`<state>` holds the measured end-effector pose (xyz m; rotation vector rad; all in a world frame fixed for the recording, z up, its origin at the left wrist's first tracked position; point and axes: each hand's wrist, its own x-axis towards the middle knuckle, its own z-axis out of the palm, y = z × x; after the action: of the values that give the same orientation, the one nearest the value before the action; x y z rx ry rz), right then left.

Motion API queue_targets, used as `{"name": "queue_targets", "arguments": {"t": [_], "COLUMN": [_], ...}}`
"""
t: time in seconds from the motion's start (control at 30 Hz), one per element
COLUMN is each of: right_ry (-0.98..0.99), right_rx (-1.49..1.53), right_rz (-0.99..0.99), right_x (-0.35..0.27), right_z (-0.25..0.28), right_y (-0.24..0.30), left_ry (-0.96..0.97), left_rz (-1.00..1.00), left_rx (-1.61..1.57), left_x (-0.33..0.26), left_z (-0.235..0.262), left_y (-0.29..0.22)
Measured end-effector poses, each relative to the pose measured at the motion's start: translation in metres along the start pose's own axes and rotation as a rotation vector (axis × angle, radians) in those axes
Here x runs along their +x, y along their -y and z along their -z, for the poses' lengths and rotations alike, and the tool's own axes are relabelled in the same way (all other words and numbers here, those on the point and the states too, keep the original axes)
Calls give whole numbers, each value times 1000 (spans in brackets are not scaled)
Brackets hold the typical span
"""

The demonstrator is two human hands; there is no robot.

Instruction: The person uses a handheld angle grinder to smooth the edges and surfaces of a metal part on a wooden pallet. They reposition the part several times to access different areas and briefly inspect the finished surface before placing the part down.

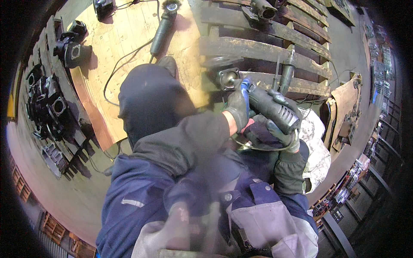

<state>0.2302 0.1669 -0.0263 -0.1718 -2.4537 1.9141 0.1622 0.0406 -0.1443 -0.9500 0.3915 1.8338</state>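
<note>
A black angle grinder (275,108) with a vented rear end is held slantwise in front of me. My left hand (239,104), in a dark grey glove with blue on it, closes round its front end. Near the rear end, my right hand (280,134) is wrapped round the body, also gloved, with the cord running below it. Just beyond the grinder's front end sits a metal casting with a round opening (229,78), by the pallet's near edge. The grinder's disc or brush is hidden, so I cannot tell whether it touches the casting.
A wooden pallet (262,48) bears another grinder (287,72) and a casting (262,10). On the plywood board (124,32) lies a grinder with a wire brush (162,33), its cord looping beside my knee. Dark castings (48,101) crowd a left pallet; a white bag (314,139) stands right.
</note>
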Motion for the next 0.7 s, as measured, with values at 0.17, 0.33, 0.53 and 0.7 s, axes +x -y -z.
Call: {"name": "queue_targets", "arguments": {"t": [0.17, 0.33, 0.53, 0.7], "right_ry": [82, 49, 50, 56], "right_rx": [-193, -214, -102, -225], "right_rz": [-25, -73, -73, -28], "right_x": [0, -3, -3, 0], "right_z": [5, 8, 10, 8], "right_y": [-3, -2, -1, -4], "left_ry": [-11, -77, -30, -226], "left_rz": [-58, -39, 7, 90], "left_rx": [-53, -17, -46, 59], "left_x": [-2, -4, -15, -47], "left_z": [-6, -6, -11, -32], "left_y": [-4, -3, -6, -21]}}
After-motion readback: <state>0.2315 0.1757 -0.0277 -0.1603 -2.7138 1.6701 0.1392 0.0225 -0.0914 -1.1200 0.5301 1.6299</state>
